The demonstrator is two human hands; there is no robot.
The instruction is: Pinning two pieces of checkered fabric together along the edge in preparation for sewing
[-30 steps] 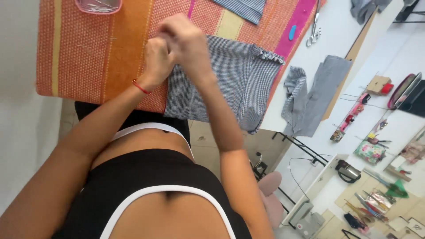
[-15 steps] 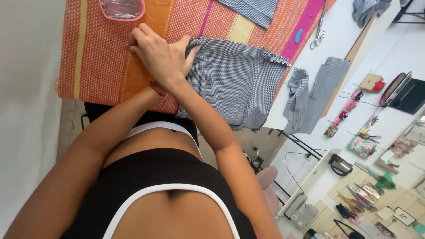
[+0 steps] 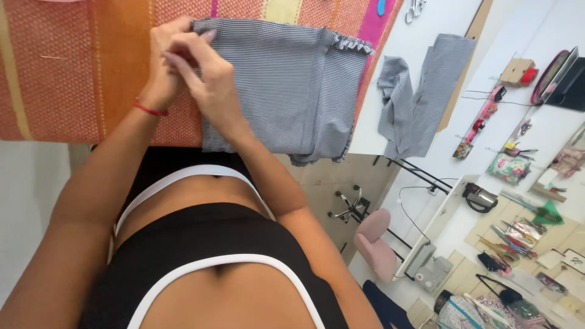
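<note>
Both hands, left hand [image 3: 159, 73] and right hand [image 3: 204, 79], pinch the ten o'clock corner of the grey checked folded cloth piece [image 3: 280, 85] lying on the orange woven mat [image 3: 91, 73]; edges should stay aligned, fingers close.

Your right hand [image 3: 210, 82] covered the fingertips of your left hand [image 3: 161, 73], so whatever they pinched at the corner of the checked cloth [image 3: 286, 85] stayed hidden. The top edge cut off the striped cover [image 3: 73, 73] and the scissors [image 3: 416, 7]. The bits on the far table [image 3: 548, 140] were too small to tell.
</note>
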